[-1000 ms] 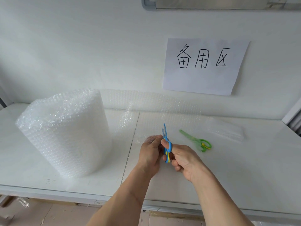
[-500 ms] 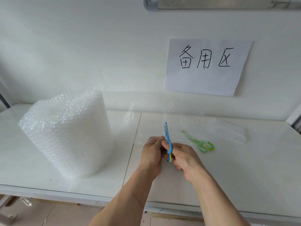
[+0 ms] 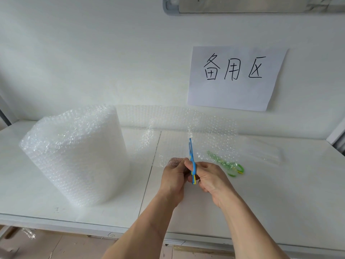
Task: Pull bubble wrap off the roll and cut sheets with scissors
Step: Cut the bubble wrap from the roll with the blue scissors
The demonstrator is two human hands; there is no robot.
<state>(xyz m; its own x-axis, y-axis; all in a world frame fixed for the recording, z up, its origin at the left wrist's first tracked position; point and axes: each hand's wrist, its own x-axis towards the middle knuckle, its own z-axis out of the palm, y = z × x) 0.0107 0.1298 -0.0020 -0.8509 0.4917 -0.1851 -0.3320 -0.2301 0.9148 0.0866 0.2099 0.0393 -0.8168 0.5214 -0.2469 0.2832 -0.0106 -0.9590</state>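
Wall paper sign (image 3: 236, 79) reads 备用区; right hand (image 3: 211, 179) grips blue scissors (image 3: 192, 159)

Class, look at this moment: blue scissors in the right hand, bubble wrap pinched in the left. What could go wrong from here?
1. The left hand pinches the bubble wrap sheet right beside the blue scissors; its fingers could get nipped.
2. The sheet hangs slack and wrinkled, so the cut may wander.
3. The green scissors lie under the sheet; pulling it might drag them along the table.
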